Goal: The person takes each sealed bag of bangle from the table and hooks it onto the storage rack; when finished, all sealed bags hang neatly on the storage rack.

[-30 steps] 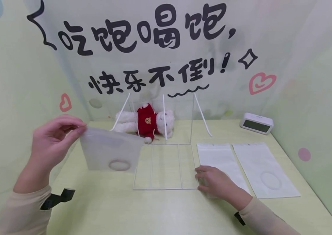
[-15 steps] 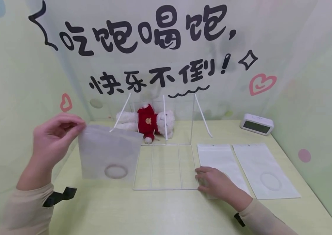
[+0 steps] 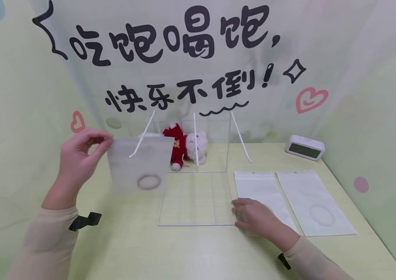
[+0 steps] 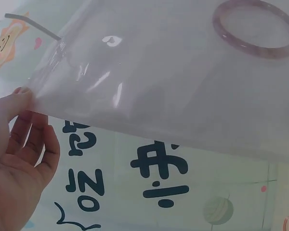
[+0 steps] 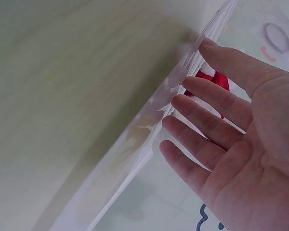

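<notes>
My left hand (image 3: 80,157) pinches the upper left corner of a translucent plastic bag (image 3: 124,167). A bangle (image 4: 253,52) shows inside the bag, and a small hang hole (image 4: 111,40) lies near its top edge. In the head view the bag hangs upright, just behind the left hook (image 3: 142,134) of a white wire display rack (image 3: 198,225). My right hand (image 3: 262,217) rests at the right edge of the rack's base, over a white bag (image 3: 255,181) lying on the table. Its fingers (image 5: 202,120) are spread and loosely bent in the right wrist view.
Another white bag (image 3: 306,186) with a ring shape showing lies on the right. A white digital clock (image 3: 305,147) stands at the back right. Behind the rack lies a plush bear (image 3: 201,146) in a red shirt. Printed fabric walls surround the table.
The bag in my left hand first dipped and swung a little, then moved up and to the right, overlapping the left hook and the bear's legs. My right hand stays in place.
</notes>
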{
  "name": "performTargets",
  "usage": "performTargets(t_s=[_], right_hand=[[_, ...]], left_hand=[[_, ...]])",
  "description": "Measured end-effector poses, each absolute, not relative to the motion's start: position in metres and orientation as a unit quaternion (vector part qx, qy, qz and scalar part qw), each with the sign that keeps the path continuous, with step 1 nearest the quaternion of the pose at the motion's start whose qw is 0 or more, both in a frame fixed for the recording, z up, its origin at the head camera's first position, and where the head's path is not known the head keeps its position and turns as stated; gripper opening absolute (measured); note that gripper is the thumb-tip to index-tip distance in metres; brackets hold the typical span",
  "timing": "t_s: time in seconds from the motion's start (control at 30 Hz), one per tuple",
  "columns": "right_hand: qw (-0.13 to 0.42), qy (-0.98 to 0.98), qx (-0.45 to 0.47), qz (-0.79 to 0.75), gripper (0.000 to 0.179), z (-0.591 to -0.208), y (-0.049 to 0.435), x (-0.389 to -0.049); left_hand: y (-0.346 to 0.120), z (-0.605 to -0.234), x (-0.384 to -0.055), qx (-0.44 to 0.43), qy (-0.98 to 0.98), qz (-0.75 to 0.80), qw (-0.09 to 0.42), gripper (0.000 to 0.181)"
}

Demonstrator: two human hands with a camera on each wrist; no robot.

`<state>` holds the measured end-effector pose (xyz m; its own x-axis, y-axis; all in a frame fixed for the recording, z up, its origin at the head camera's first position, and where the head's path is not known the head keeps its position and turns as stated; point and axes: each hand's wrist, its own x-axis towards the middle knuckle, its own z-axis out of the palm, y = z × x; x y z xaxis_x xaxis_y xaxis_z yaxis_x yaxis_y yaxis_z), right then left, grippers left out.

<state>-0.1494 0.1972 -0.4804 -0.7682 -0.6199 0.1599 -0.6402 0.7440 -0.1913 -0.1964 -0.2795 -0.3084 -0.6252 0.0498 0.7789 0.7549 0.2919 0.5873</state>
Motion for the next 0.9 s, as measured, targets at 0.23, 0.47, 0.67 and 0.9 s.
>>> performTargets(t_s=[0.23,0.47,0.67,0.9], right_hand=[[0.040,-0.933,0.338,0.115,0.033,-0.478,0.196,-0.150],[0.038,-0.935,0.336,0.110,0.033,-0.478,0.196,-0.148],[0.041,-0.935,0.335,0.111,0.032,-0.479,0.199,-0.149],[0.044,-0.932,0.342,0.116,0.033,-0.476,0.199,-0.149]], left_hand=[[-0.274,-0.310,-0.208,-0.256,-0.761,-0.473,0.364,0.022],[-0.271,-0.317,-0.211,-0.224,-0.785,-0.452,0.358,0.022],[-0.274,-0.319,-0.201,-0.190,-0.816,-0.389,0.384,0.031],[-0.282,-0.334,-0.170,-0.191,-0.862,-0.309,0.353,0.027]])
